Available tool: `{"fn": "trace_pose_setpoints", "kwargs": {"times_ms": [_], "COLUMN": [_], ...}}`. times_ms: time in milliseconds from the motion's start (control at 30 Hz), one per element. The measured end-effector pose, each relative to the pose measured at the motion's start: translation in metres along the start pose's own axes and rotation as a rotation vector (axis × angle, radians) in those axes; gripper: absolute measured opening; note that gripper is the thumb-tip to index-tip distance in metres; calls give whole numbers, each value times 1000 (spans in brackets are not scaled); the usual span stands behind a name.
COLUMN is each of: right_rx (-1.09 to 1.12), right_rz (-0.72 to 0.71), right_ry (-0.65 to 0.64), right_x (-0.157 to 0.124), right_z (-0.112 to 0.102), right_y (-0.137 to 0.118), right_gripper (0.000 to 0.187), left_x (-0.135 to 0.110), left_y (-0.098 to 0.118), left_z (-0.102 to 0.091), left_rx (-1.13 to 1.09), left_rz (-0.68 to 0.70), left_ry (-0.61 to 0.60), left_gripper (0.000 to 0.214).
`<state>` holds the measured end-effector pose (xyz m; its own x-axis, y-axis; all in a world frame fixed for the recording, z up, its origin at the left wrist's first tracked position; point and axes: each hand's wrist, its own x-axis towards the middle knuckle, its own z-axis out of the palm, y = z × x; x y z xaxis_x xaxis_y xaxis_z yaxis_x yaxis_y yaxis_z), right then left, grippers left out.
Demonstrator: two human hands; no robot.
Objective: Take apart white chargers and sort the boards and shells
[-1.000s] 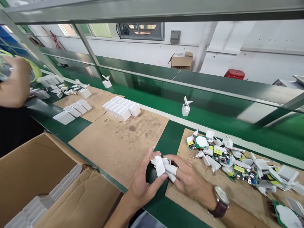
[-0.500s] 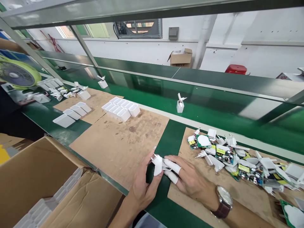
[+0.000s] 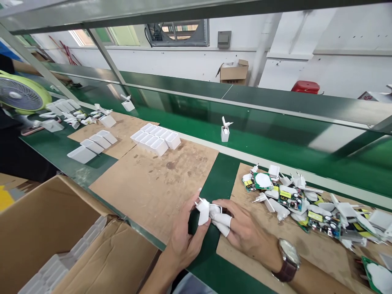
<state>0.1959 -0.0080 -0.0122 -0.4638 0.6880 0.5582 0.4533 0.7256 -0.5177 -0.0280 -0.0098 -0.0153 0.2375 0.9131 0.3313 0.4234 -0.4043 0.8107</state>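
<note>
My left hand (image 3: 183, 239) grips a white charger plug head (image 3: 203, 211) between thumb and fingers, its metal pins pointing up and left. White finger cots cover the thumb and a finger of my right hand (image 3: 249, 230). That hand pinches the piece joined to the plug head's right side; the fingers hide much of this piece, and I cannot make out its details. On the cardboard to the right lies a heap of circuit boards (image 3: 294, 200) with white plug heads attached. White open housings (image 3: 156, 139) stand in rows on the cardboard ahead of my left hand.
A green conveyor belt (image 3: 190, 118) carries a white housing (image 3: 225, 134) with a plug sticking out, and another (image 3: 128, 105) farther left. A carton (image 3: 27, 220) with white trays stands at lower left. A green fan (image 3: 21, 93) and a co-worker's arm (image 3: 36, 69) are at far left.
The housings on the belt have moved left. My right fingers have shifted slightly around the joined piece, while my left hand stays put. The co-worker's arm now reaches farther right.
</note>
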Motion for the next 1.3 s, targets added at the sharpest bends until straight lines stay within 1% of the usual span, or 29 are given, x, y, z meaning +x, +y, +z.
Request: {"fn": "trace_pose_setpoints", "kwargs": {"times_ms": [167,300,367,400,467,533,600,700,767,800,900,1067,1167,1300], "right_rx": [34,31,77,136,345,643,931,1213,1325,1360,1419,1484,1449,1377], "right_rz": [49,8,17,50,182,367,516,597,616,634,696,678,720,761], "right_ry": [61,73,77,80,105,125,103,65,57,51,42,-5,-16,15], "right_x": [3,3,3,4,6,9,13,16,17,17,16,17,20,21], "right_z": [1,2,4,5,7,8,8,3,0,-1,-3,-7,-11,-13], "right_y": [-1,0,0,0,1,3,7,12,14,14,14,10,8,7], "right_gripper": [49,37,33,31,26,21,27,43,51,52,44,43,43,41], "left_x": [-1,0,0,1,2,4,8,16,21,24,30,39,42,44], "left_y": [-3,-3,-2,-1,1,5,12,21,26,28,32,39,44,47], "left_z": [0,0,0,-1,-1,-1,0,4,7,9,13,18,18,18], "left_rx": [-6,13,15,11,7,44,112,176,179,177,199,307,346,346], "left_rz": [-17,10,11,6,13,54,109,140,145,158,217,308,305,283], "left_ry": [-6,4,3,3,-6,-38,-73,-67,-49,-41,-16,45,18,-19], "left_gripper": [61,58,58,60,73,88,92,87,87,88,87,81,85,89]}}
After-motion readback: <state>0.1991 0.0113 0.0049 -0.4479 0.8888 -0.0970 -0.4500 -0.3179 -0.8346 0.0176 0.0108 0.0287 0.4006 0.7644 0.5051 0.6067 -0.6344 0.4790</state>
